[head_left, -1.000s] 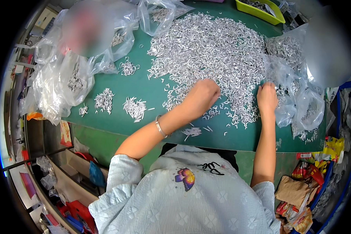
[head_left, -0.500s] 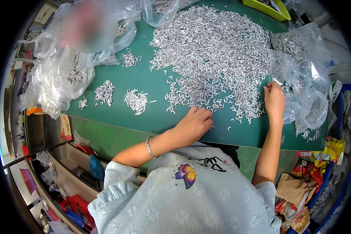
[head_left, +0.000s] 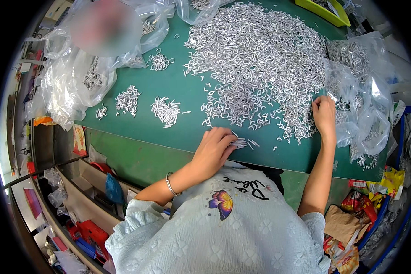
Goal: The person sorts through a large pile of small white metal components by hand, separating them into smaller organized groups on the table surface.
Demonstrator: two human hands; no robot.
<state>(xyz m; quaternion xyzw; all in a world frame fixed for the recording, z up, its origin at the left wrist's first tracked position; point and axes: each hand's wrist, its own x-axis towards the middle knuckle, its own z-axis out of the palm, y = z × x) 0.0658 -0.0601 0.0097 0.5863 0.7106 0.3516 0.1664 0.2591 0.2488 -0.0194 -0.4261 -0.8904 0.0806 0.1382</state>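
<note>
My left hand (head_left: 214,148) rests on the green table near its front edge, palm down, fingers bent and slightly apart. Beside its thumb and index finger lies a small cluster of straight silver rods (head_left: 243,143), partly hidden by the hand. My right hand (head_left: 324,118) is at the right edge of a large heap of small curved silver metal pieces (head_left: 265,50). Its fingertips are drawn together; whatever is between them is too small to make out. A separate pile of straight rods (head_left: 165,112) lies left of the heap.
Small piles of curved pieces (head_left: 128,100) and rings (head_left: 159,60) sit on the table's left part. Clear plastic bags (head_left: 370,100) with metal parts stand at right, more bags (head_left: 55,91) at left. A yellow-green tray (head_left: 326,11) is at the back. Open drawers (head_left: 84,192) are below left.
My left hand has moved left and turned, uncovering the cluster of straight rods near the table edge. My right hand stays by the heap's right edge. The whole view has shifted slightly.
</note>
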